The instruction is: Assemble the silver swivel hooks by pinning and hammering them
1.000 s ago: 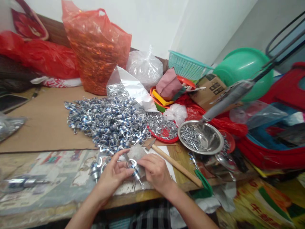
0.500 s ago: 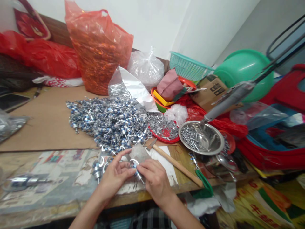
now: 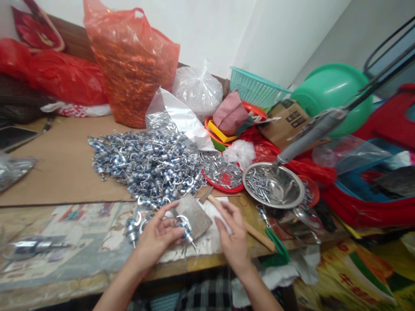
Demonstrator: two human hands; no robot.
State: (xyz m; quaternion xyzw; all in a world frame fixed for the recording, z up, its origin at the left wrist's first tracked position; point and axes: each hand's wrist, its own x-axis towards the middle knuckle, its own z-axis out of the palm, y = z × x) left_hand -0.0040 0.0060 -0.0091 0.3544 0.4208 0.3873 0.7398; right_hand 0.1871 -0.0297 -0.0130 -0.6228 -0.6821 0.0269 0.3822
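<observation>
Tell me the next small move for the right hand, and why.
Probably close the right hand on the wooden hammer handle just beneath its fingers. The left hand pins a small metal part on the flat metal block, seemingly ready for striking.

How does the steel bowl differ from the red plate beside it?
The steel bowl is shiny bare metal and deep; the red plate is red and shallow. The steel bowl holds loose straight pins, piled on one side; the red plate is almost covered by small bent silver pieces. Both are round and stand on the table.
</observation>
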